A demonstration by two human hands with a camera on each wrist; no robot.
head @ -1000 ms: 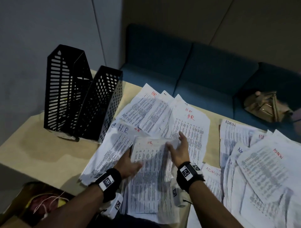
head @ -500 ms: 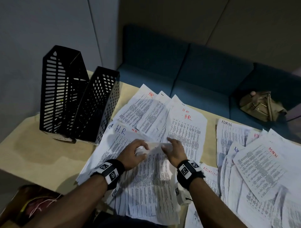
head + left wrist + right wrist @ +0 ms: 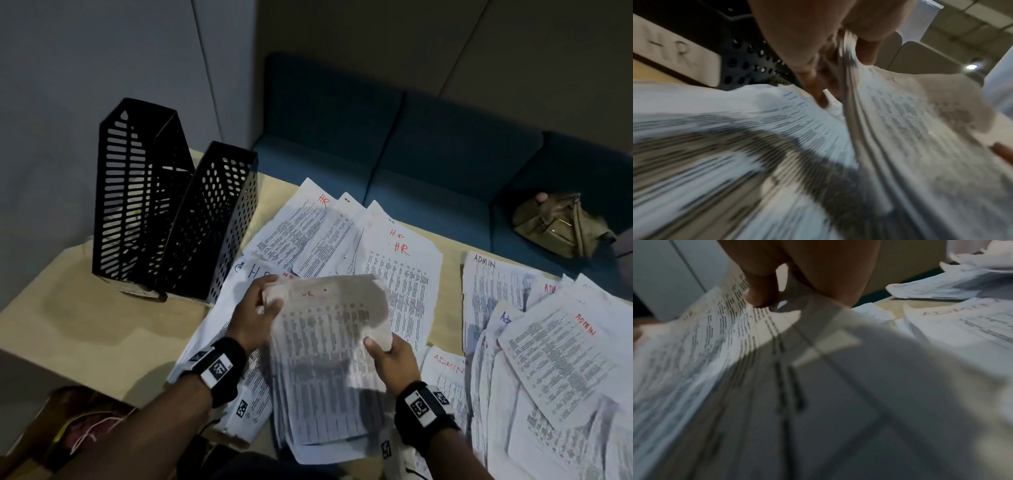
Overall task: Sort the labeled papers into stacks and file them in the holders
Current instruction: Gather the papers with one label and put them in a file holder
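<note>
A stack of printed HR papers (image 3: 325, 346) is lifted off the table, tilted toward me. My left hand (image 3: 262, 310) grips its upper left corner, thumb on top, and the left wrist view shows the sheets (image 3: 900, 129) pinched between my fingers (image 3: 865, 52). My right hand (image 3: 385, 353) pinches the stack's right edge, where the right wrist view shows the papers (image 3: 715, 337). More HR sheets (image 3: 400, 270) lie spread under and behind the stack. ADMIN sheets (image 3: 555, 349) cover the table's right side. Two black perforated holders (image 3: 171, 219) stand upright at the left, one bearing an HR label (image 3: 674, 50).
The tan table (image 3: 85, 325) shows bare wood left of the papers. A blue sofa (image 3: 411, 154) runs behind the table, with an olive bag (image 3: 561, 222) on it. A cardboard box (image 3: 75, 428) with wires sits below the table's near left edge.
Both hands went from lying flat on the HR stack to gripping its edges. The stack has come up off the table, and my right hand slid down its right edge.
</note>
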